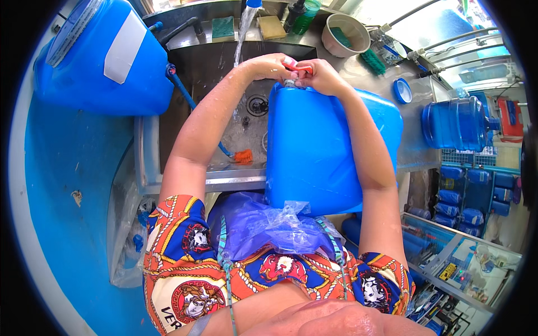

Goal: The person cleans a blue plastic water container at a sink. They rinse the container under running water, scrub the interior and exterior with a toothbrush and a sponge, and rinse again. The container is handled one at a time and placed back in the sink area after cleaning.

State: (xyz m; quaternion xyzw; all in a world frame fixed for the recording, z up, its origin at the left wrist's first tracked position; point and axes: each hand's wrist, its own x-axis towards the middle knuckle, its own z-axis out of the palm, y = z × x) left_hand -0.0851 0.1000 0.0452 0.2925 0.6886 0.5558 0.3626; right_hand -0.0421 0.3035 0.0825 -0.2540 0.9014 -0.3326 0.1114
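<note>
A large blue plastic water container lies over the right part of the sink, its near end against the purple plastic apron. At its far end is a small tap with a red handle and a clear or metallic base. My left hand grips the tap from the left, fingers curled at the handle. My right hand closes on the same tap from the right. The fingers hide much of it. Water runs from a blue-tipped faucet just beyond my left wrist.
The steel sink holds an orange-bristled brush near the drain. A second blue container stands at left. Behind are scouring pads and a bowl. A blue cap and water jug are at right.
</note>
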